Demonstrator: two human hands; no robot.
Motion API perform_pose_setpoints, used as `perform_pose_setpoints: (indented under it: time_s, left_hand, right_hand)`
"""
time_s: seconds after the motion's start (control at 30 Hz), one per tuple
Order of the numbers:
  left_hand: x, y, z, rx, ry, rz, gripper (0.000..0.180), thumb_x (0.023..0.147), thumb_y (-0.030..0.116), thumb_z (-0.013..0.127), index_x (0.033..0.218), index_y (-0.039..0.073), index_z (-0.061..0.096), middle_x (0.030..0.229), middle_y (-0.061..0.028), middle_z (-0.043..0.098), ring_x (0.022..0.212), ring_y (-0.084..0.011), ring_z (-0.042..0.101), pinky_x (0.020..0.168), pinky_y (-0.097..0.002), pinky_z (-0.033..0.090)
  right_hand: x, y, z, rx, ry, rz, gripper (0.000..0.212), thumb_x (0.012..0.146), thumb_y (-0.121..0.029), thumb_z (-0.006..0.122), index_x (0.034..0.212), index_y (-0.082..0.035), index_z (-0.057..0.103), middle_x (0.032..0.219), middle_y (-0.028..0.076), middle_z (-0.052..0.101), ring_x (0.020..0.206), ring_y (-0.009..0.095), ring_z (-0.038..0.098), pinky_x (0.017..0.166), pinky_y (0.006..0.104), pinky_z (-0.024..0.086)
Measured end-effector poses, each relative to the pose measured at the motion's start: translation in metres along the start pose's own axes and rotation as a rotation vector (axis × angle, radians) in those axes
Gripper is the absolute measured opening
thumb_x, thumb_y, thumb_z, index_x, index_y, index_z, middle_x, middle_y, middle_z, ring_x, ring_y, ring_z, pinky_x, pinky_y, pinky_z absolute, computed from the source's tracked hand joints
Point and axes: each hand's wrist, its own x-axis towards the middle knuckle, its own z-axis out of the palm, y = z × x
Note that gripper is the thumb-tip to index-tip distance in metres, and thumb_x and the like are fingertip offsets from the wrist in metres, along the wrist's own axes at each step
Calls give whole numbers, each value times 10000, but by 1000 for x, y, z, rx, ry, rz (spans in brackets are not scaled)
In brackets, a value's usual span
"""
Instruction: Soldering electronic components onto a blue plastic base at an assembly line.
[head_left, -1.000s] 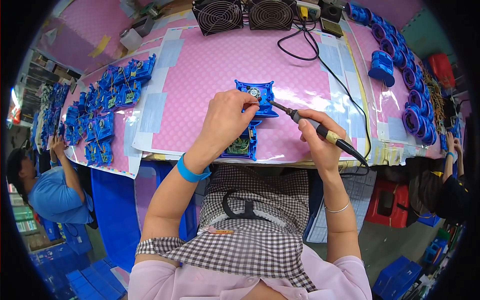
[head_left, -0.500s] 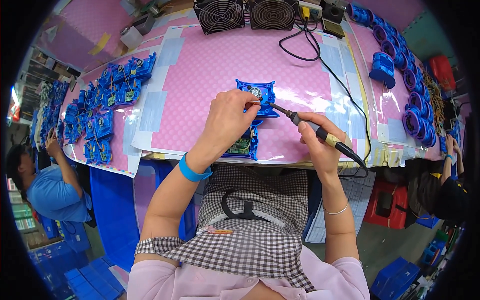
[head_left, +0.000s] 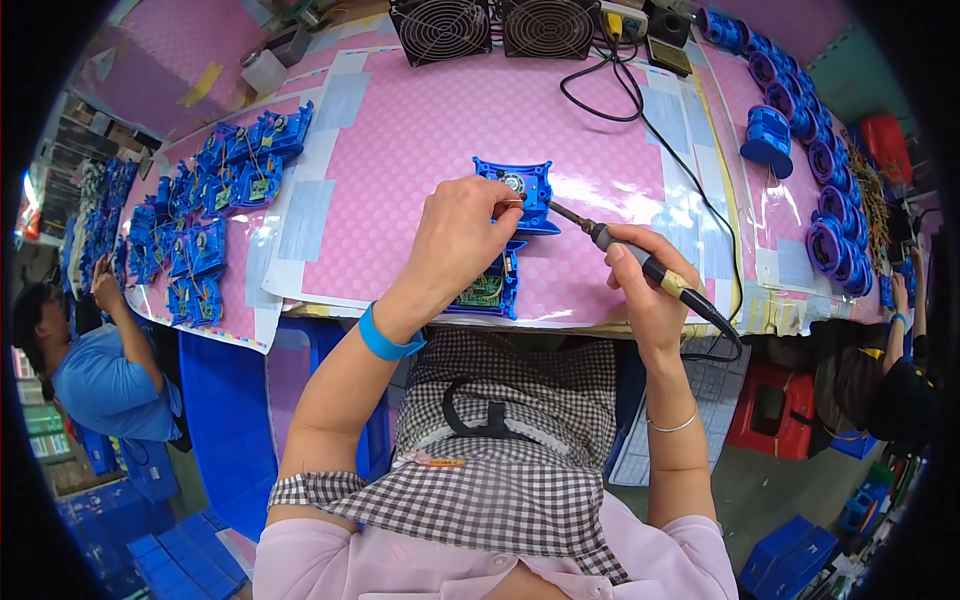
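Observation:
My right hand grips a soldering iron with a grey-and-black handle; its thin tip points at the right side of a blue plastic housing. A round metal speaker-like part sits in this housing. My left hand lies over the housing's left side, thumb and forefinger pinched on a thin, light-coloured wire. Below, partly hidden by my left wrist, is a second blue piece with a green circuit board.
Several blue housings with wiring lie at the left. Blue-purple round parts line the right side, near a blue cylindrical part. Two black fans stand at the back. A black cable crosses the pink table. Co-workers sit at both sides.
The soldering iron in my right hand has shifted slightly right, its tip drawing back from the housing's middle toward its right edge. My left hand stays almost still.

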Motion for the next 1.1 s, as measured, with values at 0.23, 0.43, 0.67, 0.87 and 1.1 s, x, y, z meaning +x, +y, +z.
perform_pose_setpoints:
  time_s: [0.23,0.43,0.67,0.87,1.1]
  left_hand:
    - [0,2,-1,11,-17,-12,162,771,109,683,883,-3,717,817,-147,702,713,-249,679,659,-329,526]
    - [0,1,-1,-37,-2,-29,128,777,114,629,824,27,711,775,-161,678,737,-323,657,681,-414,517]
    - [-13,-5,-37,-6,414,87,202,770,94,729,947,4,692,805,-58,687,592,-124,570,561,-267,448]
    - [-24,10,-26,-196,308,-65,94,768,25,692,830,-16,635,758,-111,680,704,-213,674,630,-319,504]
    - [-22,7,-14,-176,264,-127,104,764,56,702,839,-6,666,766,-130,679,715,-233,675,609,-343,498]
  right_hand:
    - [-1,-4,-4,14,22,14,206,852,-25,631,1040,56,658,746,80,655,590,95,587,551,208,461]
    - [0,-11,-5,-12,52,46,208,854,-34,637,1038,62,654,746,91,657,586,103,583,550,217,454]
    - [-2,-13,-10,31,111,41,210,858,-49,642,1037,60,651,750,115,656,592,121,591,565,224,455]
    - [1,-18,-2,30,93,50,203,862,-44,626,1035,58,651,762,120,654,599,125,592,569,228,458]
    - [-5,-14,6,59,17,21,201,856,-33,628,1031,64,651,764,96,656,608,107,596,573,219,476]
